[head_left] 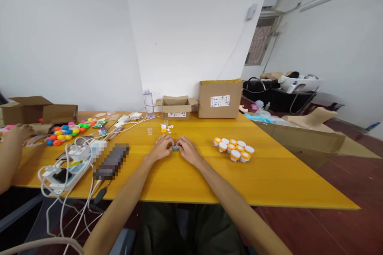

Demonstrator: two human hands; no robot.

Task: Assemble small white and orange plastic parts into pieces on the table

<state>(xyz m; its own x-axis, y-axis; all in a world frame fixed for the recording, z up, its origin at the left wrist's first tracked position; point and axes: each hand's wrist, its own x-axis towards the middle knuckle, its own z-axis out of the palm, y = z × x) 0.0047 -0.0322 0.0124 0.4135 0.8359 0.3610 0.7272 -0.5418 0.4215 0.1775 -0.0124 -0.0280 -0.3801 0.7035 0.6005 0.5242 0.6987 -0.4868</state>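
Observation:
My left hand (163, 147) and my right hand (187, 150) meet over the middle of the table, fingertips pinched from both sides on a small teal piece (175, 148). Most of that piece is hidden by the fingers, so its kind is unclear. Just beyond my left hand lie several small white parts (169, 127) and an orange ring-like part (163, 130). A small clear cup (149, 131) stands to their left. Right of my hands, several small clear containers with orange and white tops (235, 154) are grouped together.
Against the wall stand a small open carton (176, 107), a larger cardboard box (220, 99) and a clear bottle (149, 104). To the left are a power strip (67, 179) with tangled cables, a blurred dark device (111, 161), colourful balls (64, 132) and another person's arm (12, 155).

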